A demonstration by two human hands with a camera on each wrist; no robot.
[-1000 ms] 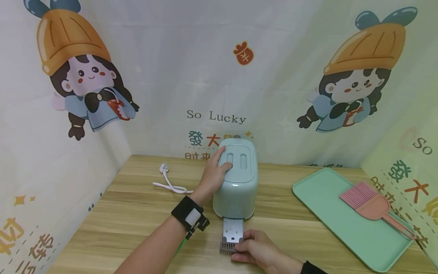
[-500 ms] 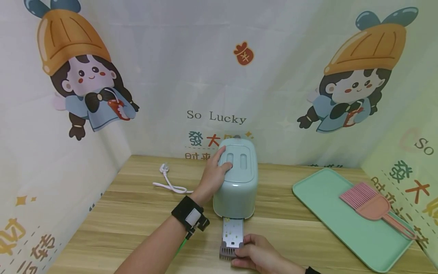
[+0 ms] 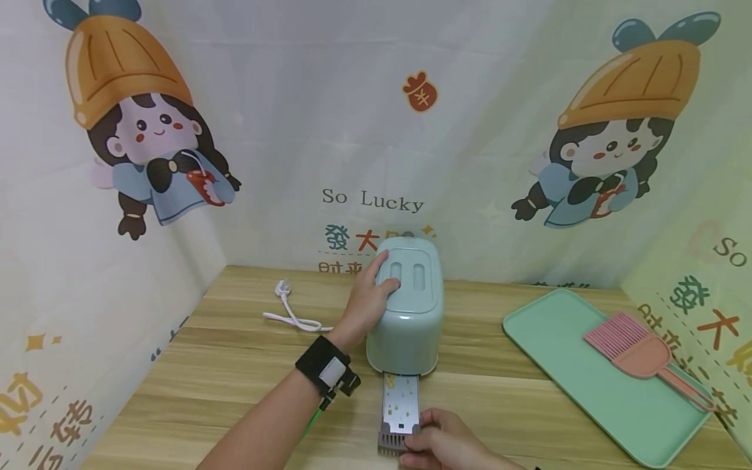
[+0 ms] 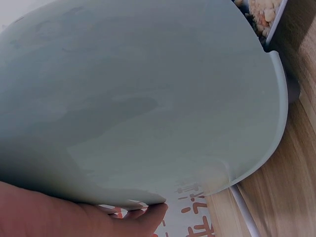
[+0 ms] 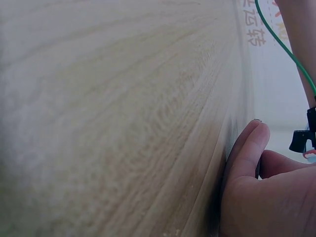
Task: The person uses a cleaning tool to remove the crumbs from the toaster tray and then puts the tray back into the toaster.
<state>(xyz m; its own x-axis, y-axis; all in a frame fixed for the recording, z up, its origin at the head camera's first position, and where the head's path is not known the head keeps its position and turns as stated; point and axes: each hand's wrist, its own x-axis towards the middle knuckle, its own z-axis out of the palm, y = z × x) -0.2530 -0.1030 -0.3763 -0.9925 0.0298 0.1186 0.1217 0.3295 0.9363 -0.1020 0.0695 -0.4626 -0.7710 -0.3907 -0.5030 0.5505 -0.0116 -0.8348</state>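
Observation:
A pale green toaster (image 3: pixel 405 343) with a lid on top stands mid-table. My left hand (image 3: pixel 367 303) grips its upper left side, the thumb on the lid; in the left wrist view, that hand's fingers (image 4: pixel 148 217) lie along the toaster's wall. From under the near end juts a flat metal crumb tray (image 3: pixel 401 399) with a grey slotted handle (image 3: pixel 392 444). Crumbs (image 4: pixel 265 15) show heaped on it in the left wrist view. My right hand (image 3: pixel 446 440) pinches the right part of that handle, low over the tabletop; its thumb and fingers come together in the right wrist view.
On the wooden table (image 3: pixel 247 385), a white cord with a plug (image 3: pixel 283 288) lies left of the toaster. At right is a green tray (image 3: pixel 564 352) with a pink brush (image 3: pixel 640 352) on it. Printed cloth walls (image 3: pixel 282 130) enclose the back and sides.
The crumb tray has slid further out of the toaster toward me, drawn by my right hand, and more of its metal plate shows. My left hand and the toaster stay put.

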